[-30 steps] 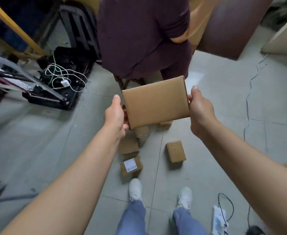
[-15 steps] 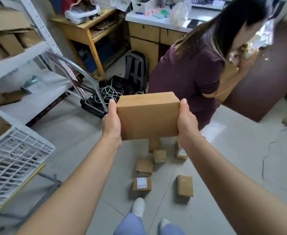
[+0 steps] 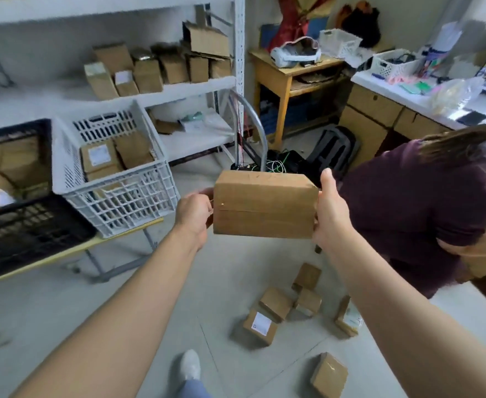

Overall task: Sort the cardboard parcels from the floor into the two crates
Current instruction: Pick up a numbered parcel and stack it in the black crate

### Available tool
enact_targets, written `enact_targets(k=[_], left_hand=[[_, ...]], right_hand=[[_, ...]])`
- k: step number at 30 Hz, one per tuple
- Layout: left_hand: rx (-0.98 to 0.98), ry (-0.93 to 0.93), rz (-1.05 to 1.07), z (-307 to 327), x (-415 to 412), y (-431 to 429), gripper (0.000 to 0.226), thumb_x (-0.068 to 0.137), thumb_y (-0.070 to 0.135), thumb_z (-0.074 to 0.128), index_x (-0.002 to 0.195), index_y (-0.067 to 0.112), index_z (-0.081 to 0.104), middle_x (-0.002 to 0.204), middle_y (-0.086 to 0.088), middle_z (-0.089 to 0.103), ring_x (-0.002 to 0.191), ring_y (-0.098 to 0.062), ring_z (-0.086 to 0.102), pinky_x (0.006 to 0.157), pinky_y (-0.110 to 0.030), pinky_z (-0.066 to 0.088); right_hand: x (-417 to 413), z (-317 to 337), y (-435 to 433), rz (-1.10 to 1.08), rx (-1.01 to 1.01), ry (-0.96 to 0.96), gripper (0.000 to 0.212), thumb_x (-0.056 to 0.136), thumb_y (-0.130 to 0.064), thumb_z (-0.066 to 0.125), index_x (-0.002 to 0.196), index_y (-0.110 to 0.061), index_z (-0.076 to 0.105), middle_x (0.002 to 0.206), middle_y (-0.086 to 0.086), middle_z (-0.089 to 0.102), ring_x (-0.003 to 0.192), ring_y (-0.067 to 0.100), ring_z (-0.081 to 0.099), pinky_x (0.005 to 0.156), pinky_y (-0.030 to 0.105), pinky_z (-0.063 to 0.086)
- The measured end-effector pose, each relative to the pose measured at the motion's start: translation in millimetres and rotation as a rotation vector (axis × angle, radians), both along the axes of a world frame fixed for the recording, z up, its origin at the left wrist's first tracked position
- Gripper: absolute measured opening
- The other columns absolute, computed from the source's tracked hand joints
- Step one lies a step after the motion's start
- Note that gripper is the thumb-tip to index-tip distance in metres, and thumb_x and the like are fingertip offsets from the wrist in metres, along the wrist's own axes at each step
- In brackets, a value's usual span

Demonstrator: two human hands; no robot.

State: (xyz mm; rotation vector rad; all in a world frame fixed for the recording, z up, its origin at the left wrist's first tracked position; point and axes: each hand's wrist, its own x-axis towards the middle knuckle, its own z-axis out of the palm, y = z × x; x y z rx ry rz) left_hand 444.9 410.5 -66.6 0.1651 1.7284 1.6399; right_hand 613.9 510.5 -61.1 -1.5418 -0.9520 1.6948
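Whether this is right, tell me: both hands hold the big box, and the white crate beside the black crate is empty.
Not empty: the head view shows parcels inside the white crate. Otherwise right: the left hand and right hand hold the big box, and that crate stands beside the black crate.

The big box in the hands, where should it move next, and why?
Probably swing the big box left, toward the white crate and the black crate beside it. The left hand and right hand hold it by its ends in the air, and both crates sit off to its left, already with parcels inside. Which crate it belongs in cannot be told.
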Motion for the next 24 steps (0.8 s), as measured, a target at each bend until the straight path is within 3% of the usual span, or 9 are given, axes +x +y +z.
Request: enact_targets(k=[4,7,10,12,15,18,21,24], left_hand=[[0.03,-0.038,0.143,4.4,-40.8,-26.1,0.034,0.094,0.023,0.044,0.062,0.015,0.054,0.057,0.001,0.06,0.059,-0.017,0.055,0.053,-0.023,0.041],[0.041,-0.036,0.208,5.0,-80.3,-43.4,0.034,0.095,0.037,0.049,0.073,0.012,0.055,0.069,-0.006,0.061,0.061,-0.022,0.06,0.048,-0.022,0.046],[0.065,-0.01,0.302,11.8,-123.2,-62.2,0.031,0.097,0.034,0.05,0.073,0.014,0.055,0.073,-0.005,0.061,0.066,-0.021,0.06,0.051,-0.024,0.046],[0.074,-0.002,0.339,16.5,-156.1,-74.8,0.028,0.097,0.031,0.05,0.074,0.016,0.057,0.076,-0.004,0.062,0.068,-0.02,0.06,0.054,-0.026,0.048],[0.067,-0.043,0.39,19.5,-212.3,-96.4,0.025,0.095,0.03,0.053,0.075,0.017,0.058,0.086,-0.008,0.065,0.079,-0.027,0.063,0.075,-0.042,0.054],[0.067,-0.039,0.422,20.8,-269.5,-115.6,0.023,0.094,0.028,0.054,0.077,0.014,0.059,0.089,-0.01,0.066,0.082,-0.028,0.063,0.078,-0.044,0.054],[0.072,-0.019,0.462,22.1,-319.6,-135.0,0.026,0.095,0.03,0.053,0.074,0.015,0.058,0.082,-0.006,0.065,0.085,-0.028,0.063,0.082,-0.042,0.053],[0.085,-0.032,0.523,22.3,-364.8,-150.1,0.026,0.096,0.032,0.052,0.075,0.018,0.054,0.086,-0.005,0.064,0.097,-0.03,0.064,0.092,-0.049,0.051]], right_hand=[[-53.8,-1.0,-16.6,0.138,0.022,0.008,0.074,0.075,-0.076,0.042,0.123,-0.022,0.059,0.117,0.002,0.064,0.101,0.029,0.063,0.085,0.049,0.054],[-101.2,-2.5,-28.4,0.208,0.049,-0.017,0.072,0.078,-0.073,0.043,0.127,-0.021,0.056,0.125,0.002,0.058,0.108,0.027,0.057,0.091,0.047,0.049],[-155.8,-3.2,-39.3,0.246,0.082,-0.009,0.056,0.084,-0.065,0.046,0.114,-0.018,0.055,0.116,0.004,0.059,0.106,0.028,0.057,0.097,0.05,0.046],[-194.9,-3.4,-48.5,0.272,0.108,-0.001,0.061,0.082,-0.067,0.047,0.117,-0.018,0.055,0.115,0.004,0.059,0.105,0.029,0.058,0.097,0.051,0.047],[-256.6,-1.8,-63.4,0.314,0.119,0.01,0.066,0.074,-0.069,0.049,0.117,-0.02,0.059,0.114,0.005,0.062,0.102,0.029,0.061,0.096,0.051,0.048],[-320.3,-2.1,-74.8,0.342,0.154,0.036,0.05,0.081,-0.062,0.05,0.103,-0.019,0.063,0.109,0.005,0.065,0.1,0.028,0.062,0.095,0.05,0.049],[-380.0,-3.5,-86.2,0.372,0.166,0.045,0.051,0.087,-0.055,0.051,0.115,-0.015,0.064,0.109,0.005,0.066,0.097,0.024,0.063,0.093,0.045,0.052],[-431.9,0.3,-98.5,0.422,0.174,0.043,0.049,0.092,-0.051,0.049,0.111,-0.007,0.062,0.103,0.014,0.065,0.095,0.028,0.062,0.095,0.047,0.048]])
